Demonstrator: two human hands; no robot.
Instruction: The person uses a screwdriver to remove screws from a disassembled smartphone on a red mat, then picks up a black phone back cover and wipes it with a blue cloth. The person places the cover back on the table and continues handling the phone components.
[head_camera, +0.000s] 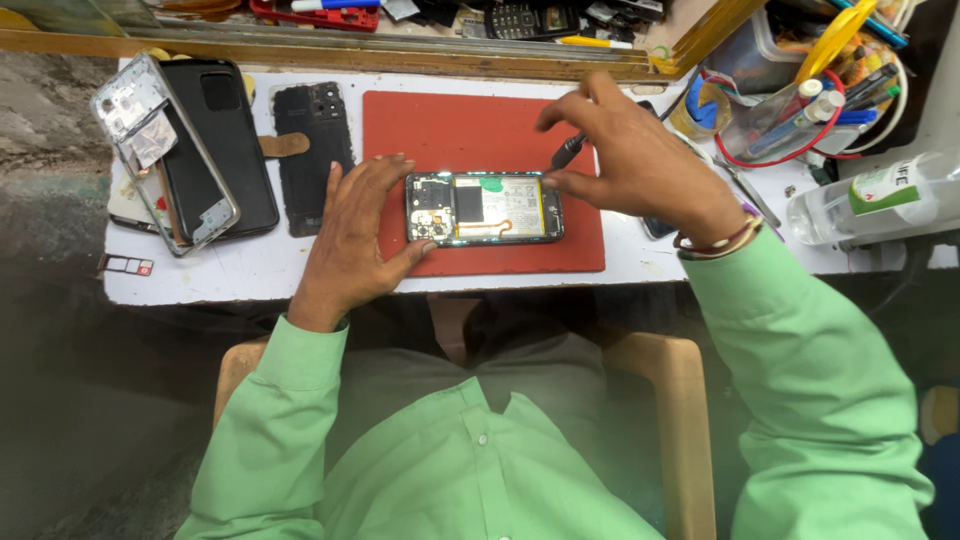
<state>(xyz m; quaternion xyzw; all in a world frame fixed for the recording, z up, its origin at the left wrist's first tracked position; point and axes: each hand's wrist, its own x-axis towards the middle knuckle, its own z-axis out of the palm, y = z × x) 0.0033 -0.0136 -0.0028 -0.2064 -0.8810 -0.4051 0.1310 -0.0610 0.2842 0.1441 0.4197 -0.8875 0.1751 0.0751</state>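
Note:
An opened phone (485, 208) lies back-off on a red mat (450, 120), its battery and circuit board showing. My left hand (352, 232) rests flat on the mat's left edge, fingertips against the phone's left end, holding nothing. My right hand (632, 160) hovers over the phone's right end and pinches a thin black tool (567, 152) whose tip points down toward the phone's upper right corner.
Left of the mat lie a black back cover (312, 150), a black phone (222, 140), a clear frame (155, 150) and a small card tray (126, 264). A clear bottle (880, 195) and a tub of pens and tools (800, 100) crowd the right side. Wooden trim runs along the back.

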